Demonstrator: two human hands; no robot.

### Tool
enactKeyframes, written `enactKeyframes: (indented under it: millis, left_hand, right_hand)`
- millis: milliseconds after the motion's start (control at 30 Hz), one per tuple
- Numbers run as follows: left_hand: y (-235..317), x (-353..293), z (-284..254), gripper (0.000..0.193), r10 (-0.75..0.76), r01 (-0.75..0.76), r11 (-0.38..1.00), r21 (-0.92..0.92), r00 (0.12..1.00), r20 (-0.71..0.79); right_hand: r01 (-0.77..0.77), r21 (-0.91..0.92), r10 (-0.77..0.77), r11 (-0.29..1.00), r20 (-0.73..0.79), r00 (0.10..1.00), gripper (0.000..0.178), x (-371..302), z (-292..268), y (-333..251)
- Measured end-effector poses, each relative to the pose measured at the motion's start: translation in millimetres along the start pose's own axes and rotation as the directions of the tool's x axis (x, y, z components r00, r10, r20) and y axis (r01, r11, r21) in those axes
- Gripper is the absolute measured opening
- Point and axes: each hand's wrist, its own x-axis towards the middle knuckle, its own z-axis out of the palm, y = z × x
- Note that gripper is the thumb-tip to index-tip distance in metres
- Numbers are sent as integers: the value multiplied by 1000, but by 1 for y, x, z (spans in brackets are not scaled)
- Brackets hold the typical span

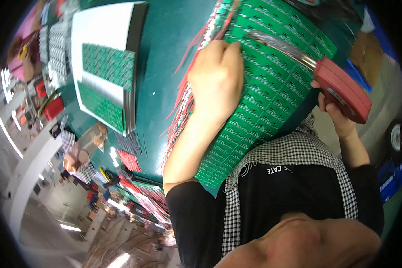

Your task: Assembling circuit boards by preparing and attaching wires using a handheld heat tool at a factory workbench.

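Observation:
A sheet of many small green circuit boards (263,85) lies on the table in front of me. Along its left edge runs a row of thin red, white and black wires (183,100). My left hand (216,80) rests on this edge, fingers curled down over the wires; its fingertips are hidden, so what they pinch cannot be made out. In my right hand (337,111), gripped from below, is a red gun-shaped tool (344,91) with a metal barrel. Its long, shiny tip points left over the boards, near my left knuckles.
To the left, a white foam block (105,24) carries two stacks of green board panels (107,64). Closer in lie bundles of dark wires (128,143) and red wires (129,161), and more wired boards (152,192). A cardboard box (366,56) stands at the far right.

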Motion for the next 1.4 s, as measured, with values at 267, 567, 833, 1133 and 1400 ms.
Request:
enactKeyframes:
  millis: [267,567,833,1133,1400]
  left_hand:
    - [-6,-40,-3,8,59,-70,985,156,996,72]
    - [-66,-145,-87,13,-227,321,839,439,940,-254]
    - [-226,-327,-197,22,-657,806,384,450,581,-481]
    - [-276,-337,-216,23,-866,892,425,151,450,-220]
    - [-265,-340,-233,15,-757,782,584,216,621,-201]
  right_hand:
    - [128,-152,-149,980,-135,980,46,-17,3,15]
    - [265,-53,-268,963,-69,961,37,-3,-1,20]
    - [259,-67,-264,963,-83,961,34,-8,8,18]
    - [285,-106,-293,953,-72,953,32,-26,16,9]
    - [343,-83,-347,935,-34,937,36,-22,23,-3]
